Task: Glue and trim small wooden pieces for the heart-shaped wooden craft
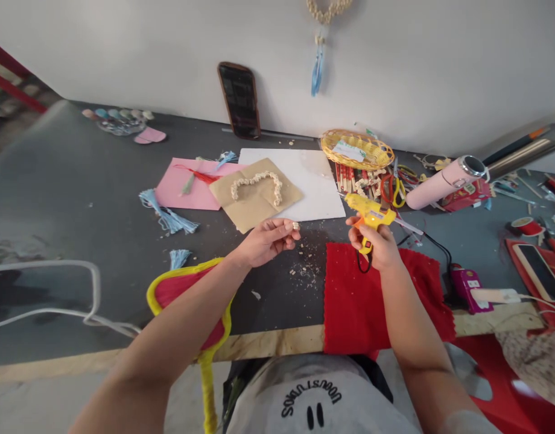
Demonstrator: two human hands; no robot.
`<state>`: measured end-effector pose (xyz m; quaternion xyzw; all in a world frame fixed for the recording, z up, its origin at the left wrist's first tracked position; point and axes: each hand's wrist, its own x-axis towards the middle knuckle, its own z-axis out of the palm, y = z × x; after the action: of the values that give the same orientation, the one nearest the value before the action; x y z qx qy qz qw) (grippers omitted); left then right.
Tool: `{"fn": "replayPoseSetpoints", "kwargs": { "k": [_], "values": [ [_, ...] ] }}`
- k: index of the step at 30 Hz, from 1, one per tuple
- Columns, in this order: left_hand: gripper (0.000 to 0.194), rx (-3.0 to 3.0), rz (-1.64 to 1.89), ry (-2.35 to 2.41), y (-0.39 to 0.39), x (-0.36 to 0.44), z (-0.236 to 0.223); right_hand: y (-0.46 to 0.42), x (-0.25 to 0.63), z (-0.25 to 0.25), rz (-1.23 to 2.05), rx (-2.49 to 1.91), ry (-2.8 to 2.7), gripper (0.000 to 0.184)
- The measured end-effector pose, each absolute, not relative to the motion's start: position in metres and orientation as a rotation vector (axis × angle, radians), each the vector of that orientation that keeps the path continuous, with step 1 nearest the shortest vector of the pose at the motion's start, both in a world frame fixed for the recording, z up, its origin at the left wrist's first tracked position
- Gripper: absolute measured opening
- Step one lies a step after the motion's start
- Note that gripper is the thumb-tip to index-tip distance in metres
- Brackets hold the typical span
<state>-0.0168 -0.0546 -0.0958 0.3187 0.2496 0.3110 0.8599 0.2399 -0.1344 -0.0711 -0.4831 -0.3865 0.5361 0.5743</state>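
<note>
Pinched between the thumb and fingers of my left hand is a small cream-coloured piece, too small to name surely. My right hand is wrapped round the handle of a yellow hot glue gun, its nozzle pointing up and left. The two hands are apart, over the dark table. Behind my left hand, a curved cream strand of little pieces lies on brown paper. Below the glue gun, a red cloth hangs partly over the table's front edge.
Blue tassels lie at left, near a yellow-edged pink fan. A phone leans on the wall. At right are a wicker basket, scissors, a pink bottle and a purple power socket.
</note>
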Motion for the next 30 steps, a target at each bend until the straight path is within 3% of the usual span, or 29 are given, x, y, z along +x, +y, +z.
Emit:
{"fn": "replayPoseSetpoints", "kwargs": {
  "k": [8,12,19,30],
  "values": [
    [0.021,0.659,0.666,0.521,-0.054,-0.017,-0.095,-0.142,0.228,-0.069,1.292,-1.078,-1.335,0.041],
    [0.022,0.66,0.661,0.534,-0.054,-0.017,-0.096,-0.145,0.221,-0.069,1.328,-1.064,-1.373,0.041],
    [0.022,0.691,0.648,0.532,-0.055,-0.017,-0.096,-0.147,0.216,-0.075,1.364,-1.097,-1.411,0.059],
    [0.021,0.7,0.636,0.51,-0.055,-0.017,-0.095,-0.148,0.215,-0.072,1.37,-1.092,-1.389,0.052]
  ]
}}
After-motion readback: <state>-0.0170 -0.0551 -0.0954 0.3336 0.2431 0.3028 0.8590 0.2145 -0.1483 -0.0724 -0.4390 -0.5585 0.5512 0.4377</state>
